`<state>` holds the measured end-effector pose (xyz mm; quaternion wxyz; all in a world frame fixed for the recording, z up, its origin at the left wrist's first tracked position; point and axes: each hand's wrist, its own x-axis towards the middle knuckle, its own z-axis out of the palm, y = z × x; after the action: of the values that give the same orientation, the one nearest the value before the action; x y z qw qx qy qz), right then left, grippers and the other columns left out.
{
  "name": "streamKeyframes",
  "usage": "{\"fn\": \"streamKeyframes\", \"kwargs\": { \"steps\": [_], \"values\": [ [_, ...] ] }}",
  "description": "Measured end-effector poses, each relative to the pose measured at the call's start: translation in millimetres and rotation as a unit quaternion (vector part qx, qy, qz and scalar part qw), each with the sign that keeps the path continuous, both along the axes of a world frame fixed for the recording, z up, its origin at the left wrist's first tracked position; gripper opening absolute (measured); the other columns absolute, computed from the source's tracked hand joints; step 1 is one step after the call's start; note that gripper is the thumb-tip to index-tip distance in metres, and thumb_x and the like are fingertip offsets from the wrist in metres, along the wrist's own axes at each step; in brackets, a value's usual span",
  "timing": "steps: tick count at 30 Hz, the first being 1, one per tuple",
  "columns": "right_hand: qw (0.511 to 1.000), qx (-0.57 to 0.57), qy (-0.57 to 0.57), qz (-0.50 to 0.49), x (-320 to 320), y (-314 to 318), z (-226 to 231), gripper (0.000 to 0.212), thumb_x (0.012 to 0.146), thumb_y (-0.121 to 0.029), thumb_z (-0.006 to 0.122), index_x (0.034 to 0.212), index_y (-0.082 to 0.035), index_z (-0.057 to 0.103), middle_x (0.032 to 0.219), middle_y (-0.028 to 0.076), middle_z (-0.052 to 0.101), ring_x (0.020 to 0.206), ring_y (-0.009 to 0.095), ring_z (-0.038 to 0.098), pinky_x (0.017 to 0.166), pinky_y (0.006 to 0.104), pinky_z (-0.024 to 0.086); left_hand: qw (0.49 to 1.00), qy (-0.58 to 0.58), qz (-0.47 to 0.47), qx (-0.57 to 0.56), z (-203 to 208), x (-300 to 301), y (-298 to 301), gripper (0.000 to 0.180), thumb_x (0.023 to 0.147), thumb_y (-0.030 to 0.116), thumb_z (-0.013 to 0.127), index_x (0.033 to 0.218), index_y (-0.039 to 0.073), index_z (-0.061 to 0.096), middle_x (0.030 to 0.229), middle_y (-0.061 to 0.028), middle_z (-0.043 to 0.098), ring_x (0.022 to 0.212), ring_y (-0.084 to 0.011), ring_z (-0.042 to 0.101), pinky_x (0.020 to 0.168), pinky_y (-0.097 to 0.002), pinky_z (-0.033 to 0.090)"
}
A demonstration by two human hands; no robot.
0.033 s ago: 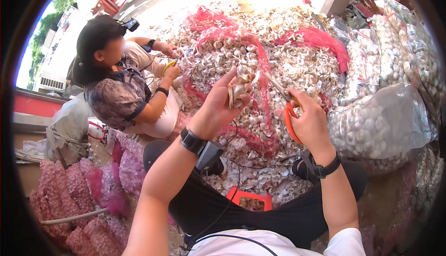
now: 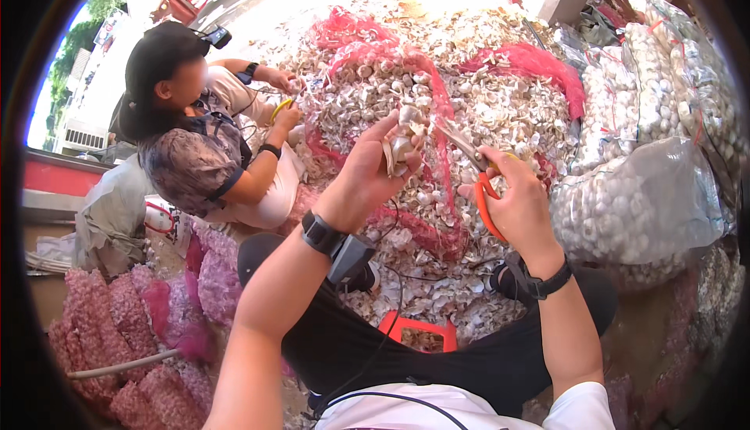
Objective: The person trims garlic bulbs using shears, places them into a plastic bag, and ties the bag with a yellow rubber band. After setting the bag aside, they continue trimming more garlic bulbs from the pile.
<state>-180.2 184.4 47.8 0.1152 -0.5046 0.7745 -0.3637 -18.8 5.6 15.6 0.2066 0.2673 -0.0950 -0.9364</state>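
Observation:
My left hand (image 2: 366,168) is raised over the heap, its palm turned up and its fingers curled around garlic bulbs (image 2: 401,147). A pale bulb shows near its fingertips, and a dry stalk or peel lies along the palm. To the right, my right hand (image 2: 519,203) grips scissors (image 2: 485,210) with orange handles. Their metal blades point up and left, with the tips close to the garlic at my left fingertips. Whether the blades touch it, I cannot tell. Beneath both hands spreads a heap of garlic and loose peels (image 2: 500,121).
At the left a person (image 2: 207,129) sits working with yellow-handled scissors (image 2: 283,108). Pink netting (image 2: 531,71) lies across the heap. Bags of garlic (image 2: 637,203) are stacked at the right, and pink net sacks (image 2: 94,321) at the lower left. A red stool (image 2: 418,327) is between my legs.
The scissors in my right hand have moved slightly left, toward the garlic. In my left hand a bulb shows more clearly at the fingertips.

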Motion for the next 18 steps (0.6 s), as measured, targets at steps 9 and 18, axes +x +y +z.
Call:
{"fn": "streamKeyframes", "kwargs": {
  "steps": [9,18],
  "values": [
    [0.995,-0.052,0.077,0.044,7.3,-7.7,-26.5,0.054,0.073,-0.027,0.085,0.119,-0.007,0.063,0.092,0.011,0.063,0.093,0.030,0.061,0.083,0.0410,0.048,0.996,-0.073,0.017,-0.048,7.2,-6.0,3.2,0.024,0.102,0.027,0.055,0.109,0.006,0.063,0.095,-0.0058,0.067,0.083,-0.0166,0.064,0.081,-0.0352,0.056],
    [0.998,-0.035,0.020,0.037,9.5,-13.4,-23.4,0.054,0.073,-0.024,0.085,0.120,-0.009,0.065,0.090,0.009,0.064,0.088,0.027,0.063,0.080,0.0383,0.050,0.996,-0.077,0.047,-0.007,-1.3,-4.9,-15.7,0.023,0.099,0.027,0.060,0.105,0.005,0.062,0.090,-0.0071,0.066,0.079,-0.0177,0.064,0.080,-0.0352,0.057]
  ]
}}
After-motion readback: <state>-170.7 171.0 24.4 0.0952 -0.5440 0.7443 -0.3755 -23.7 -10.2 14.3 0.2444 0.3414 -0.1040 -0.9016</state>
